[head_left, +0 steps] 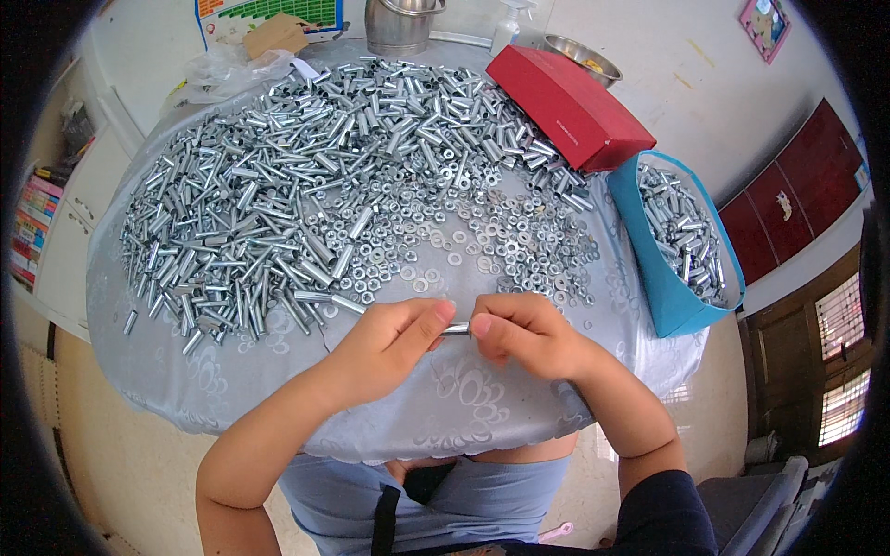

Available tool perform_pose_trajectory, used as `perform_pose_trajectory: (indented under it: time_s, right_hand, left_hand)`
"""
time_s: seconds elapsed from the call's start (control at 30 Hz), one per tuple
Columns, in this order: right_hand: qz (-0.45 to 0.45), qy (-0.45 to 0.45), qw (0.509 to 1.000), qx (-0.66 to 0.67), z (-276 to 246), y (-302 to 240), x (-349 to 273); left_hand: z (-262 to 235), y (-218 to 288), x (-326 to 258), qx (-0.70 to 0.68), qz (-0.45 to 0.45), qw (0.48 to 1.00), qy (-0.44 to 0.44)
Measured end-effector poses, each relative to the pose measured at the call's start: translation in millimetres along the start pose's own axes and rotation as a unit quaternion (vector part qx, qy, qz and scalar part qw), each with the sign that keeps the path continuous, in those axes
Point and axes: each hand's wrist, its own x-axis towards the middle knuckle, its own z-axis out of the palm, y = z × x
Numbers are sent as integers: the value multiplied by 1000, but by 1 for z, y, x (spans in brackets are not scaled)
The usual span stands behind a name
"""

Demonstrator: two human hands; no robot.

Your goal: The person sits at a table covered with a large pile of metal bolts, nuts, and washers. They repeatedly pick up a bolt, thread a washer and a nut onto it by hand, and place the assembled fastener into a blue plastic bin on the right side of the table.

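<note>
Near the front edge of the table, a silver expansion bolt (pixel 457 328) lies level between my two hands. My left hand (pixel 394 338) is closed around one end, thumb along the top. The fingers of my right hand (pixel 528 335) are pinched at its other end and cover the tip, so any nut or washer there is hidden. Just beyond my hands lie loose nuts (pixel 364 259) and flat washers (pixel 505 236). A big heap of metal sleeves and bolts (pixel 250 199) spreads over the left and far side.
A blue fabric bin (pixel 669 296) full of bolts stands at the table's right edge. Behind it rests a red box (pixel 575 107). Along the back are a metal pot (pixel 399 28), a steel bowl (pixel 584 57), a spray bottle (pixel 506 28) and a plastic bag (pixel 232 69).
</note>
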Motion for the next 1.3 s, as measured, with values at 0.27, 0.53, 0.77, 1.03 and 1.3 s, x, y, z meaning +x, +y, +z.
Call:
perform_pose_trajectory:
  time_s: [0.27,0.53,0.77,1.03,1.3]
  right_hand:
    - [109,32,977,179,-4,-6,7]
    - [75,2,985,156,-6,-3,9]
    - [62,21,990,128,-3,-3,7]
    - [127,-26,959,251,-12,0,8]
    - [50,-13,999,14,-3,-2,4]
  left_hand:
    - [6,-3,2,181,208,946,168]
    - [4,0,2,146,242,941,186]
    - [-2,4,-3,-1,-14,999,46]
    - [7,-4,0,148,164,964,145]
    - [2,6,-3,112,104,982,106]
